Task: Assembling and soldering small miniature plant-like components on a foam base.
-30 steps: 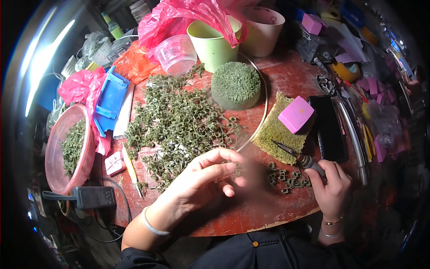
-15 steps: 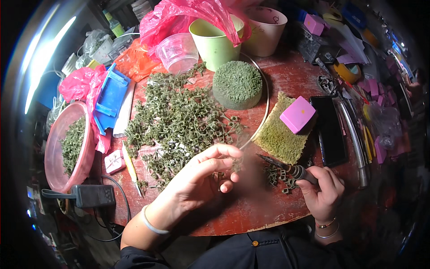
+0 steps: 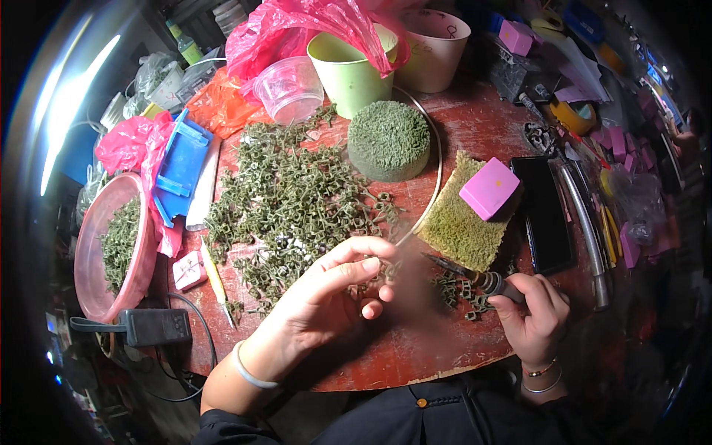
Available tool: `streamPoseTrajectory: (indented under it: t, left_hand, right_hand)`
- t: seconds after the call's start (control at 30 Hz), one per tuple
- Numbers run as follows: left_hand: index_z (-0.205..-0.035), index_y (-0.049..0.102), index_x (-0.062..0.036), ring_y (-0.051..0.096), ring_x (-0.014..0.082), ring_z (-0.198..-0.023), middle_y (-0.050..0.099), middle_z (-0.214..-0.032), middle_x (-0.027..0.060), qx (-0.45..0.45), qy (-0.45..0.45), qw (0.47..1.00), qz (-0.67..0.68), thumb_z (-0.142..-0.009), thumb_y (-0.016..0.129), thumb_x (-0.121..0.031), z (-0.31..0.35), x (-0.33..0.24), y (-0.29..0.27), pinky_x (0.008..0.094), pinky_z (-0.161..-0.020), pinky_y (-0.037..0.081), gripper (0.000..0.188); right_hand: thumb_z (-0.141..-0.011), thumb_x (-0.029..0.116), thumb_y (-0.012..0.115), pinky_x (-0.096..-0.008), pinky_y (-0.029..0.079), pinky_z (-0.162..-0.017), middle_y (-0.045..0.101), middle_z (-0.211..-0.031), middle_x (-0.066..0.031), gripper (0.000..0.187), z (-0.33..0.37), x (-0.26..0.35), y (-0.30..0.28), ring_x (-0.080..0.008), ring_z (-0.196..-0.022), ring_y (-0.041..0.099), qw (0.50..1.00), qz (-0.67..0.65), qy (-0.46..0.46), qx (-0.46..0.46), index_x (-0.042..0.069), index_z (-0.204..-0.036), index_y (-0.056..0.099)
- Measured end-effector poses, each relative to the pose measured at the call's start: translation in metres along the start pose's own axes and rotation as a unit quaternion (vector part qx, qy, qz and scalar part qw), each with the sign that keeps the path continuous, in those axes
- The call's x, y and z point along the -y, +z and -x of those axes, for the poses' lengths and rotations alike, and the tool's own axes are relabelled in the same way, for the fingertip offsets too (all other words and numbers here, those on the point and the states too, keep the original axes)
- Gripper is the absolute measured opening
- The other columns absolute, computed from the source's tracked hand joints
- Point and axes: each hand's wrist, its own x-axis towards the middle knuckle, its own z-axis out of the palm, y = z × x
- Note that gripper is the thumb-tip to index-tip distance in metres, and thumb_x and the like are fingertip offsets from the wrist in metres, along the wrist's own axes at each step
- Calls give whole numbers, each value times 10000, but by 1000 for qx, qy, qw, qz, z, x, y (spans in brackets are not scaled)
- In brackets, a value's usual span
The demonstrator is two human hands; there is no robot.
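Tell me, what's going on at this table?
Someone is working bare-handed at a red table. Their right hand holds a pointed tool, its tip aimed toward the left hand. That one is raised with fingers curled; whether it pinches something small is too blurred to tell. A large pile of small green pieces lies beyond it, and a pink block rests on a yellow-green mat.

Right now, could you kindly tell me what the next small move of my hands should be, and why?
I would probably ease the slim, dark, pointed tool slightly toward the bare left hand: the bare right hand grips its handle, its tip points that way, and a gap separates them. Blur hides whether the left fingertips hold anything.
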Motion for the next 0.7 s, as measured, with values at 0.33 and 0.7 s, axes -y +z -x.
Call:
streamPoseTrajectory:
  t: [0.33, 0.7]
  left_hand:
    - [-1141, 619, -98, 619, 114, -805, 643, -917, 37, 9, -27, 1000, 7, -982, 638, -223, 0, 1, -6, 240, -621, 459, 204]
    - [-1138, 617, -78, 624, 110, -795, 647, -896, 39, 21, -21, 999, -12, -994, 616, -230, -2, 4, -7, 243, -602, 461, 210]
  right_hand:
    - [-840, 288, 794, -369, 430, -486, 559, -678, -81, 319, 2, -5, -5, -255, -545, 574, 992, 114, 49, 13, 33, -942, 632]
    - [-832, 328, 804, -316, 476, -483, 631, -724, -71, 373, -3, 14, -2, -210, -562, 630, 999, -38, -6, 10, 9, -958, 657]
